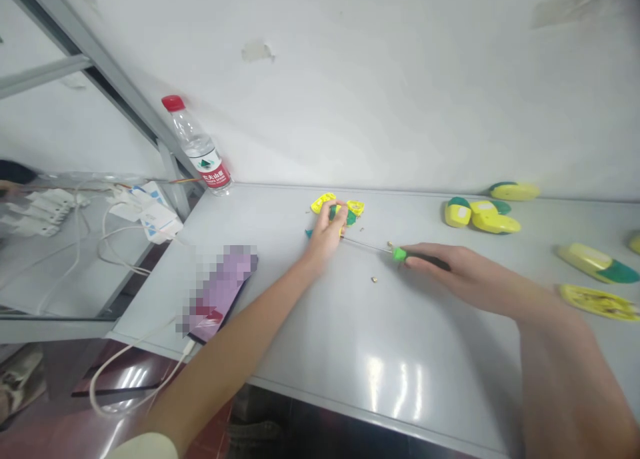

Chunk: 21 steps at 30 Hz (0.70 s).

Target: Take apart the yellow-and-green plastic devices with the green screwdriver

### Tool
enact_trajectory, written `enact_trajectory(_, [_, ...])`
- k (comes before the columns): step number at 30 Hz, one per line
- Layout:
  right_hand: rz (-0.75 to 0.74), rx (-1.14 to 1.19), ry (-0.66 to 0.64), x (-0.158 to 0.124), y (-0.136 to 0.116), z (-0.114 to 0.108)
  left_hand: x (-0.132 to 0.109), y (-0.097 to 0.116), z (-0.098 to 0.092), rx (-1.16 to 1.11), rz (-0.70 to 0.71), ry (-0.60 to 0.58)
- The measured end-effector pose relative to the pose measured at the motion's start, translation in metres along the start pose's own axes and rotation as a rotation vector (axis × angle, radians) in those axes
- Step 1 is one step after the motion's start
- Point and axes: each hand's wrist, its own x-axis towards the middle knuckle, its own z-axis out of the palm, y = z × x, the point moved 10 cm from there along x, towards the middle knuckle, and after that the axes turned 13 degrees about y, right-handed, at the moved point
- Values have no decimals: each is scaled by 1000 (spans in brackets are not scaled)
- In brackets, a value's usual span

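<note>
My left hand (pixel 327 231) reaches to the far middle of the grey table (pixel 320 339) and its fingers close on a small yellow and green plastic piece (pixel 336 209). My right hand (pixel 440 266) grips the black and green handle of a screwdriver (pixel 400 252). The thin shaft runs left toward the plastic piece under my left fingers. A tiny brass screw (pixel 374 280) lies on the table between my two hands, and other small bits lie near the piece.
A water bottle with a red cap (pixel 199 146) stands at the back left by the wall. A blurred purple phone (pixel 220 292) with a white cable lies at the left. More yellow and green parts (pixel 480 214) and shells (pixel 597 262) sit at the right.
</note>
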Motion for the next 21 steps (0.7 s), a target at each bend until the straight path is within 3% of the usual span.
enact_trajectory(5, [14, -26, 8, 1, 3, -4, -1, 1, 2, 18, 13, -24])
enact_trajectory(10, [8, -75, 153, 6, 1, -12, -1, -1, 0, 16, 2, -2])
enact_trajectory(15, [52, -45, -27, 1, 5, 4, -2, -3, 3, 4, -23, -26])
enact_trajectory(21, [56, -20, 38, 5, 0, -2, -1, -1, 1, 8, -28, -2])
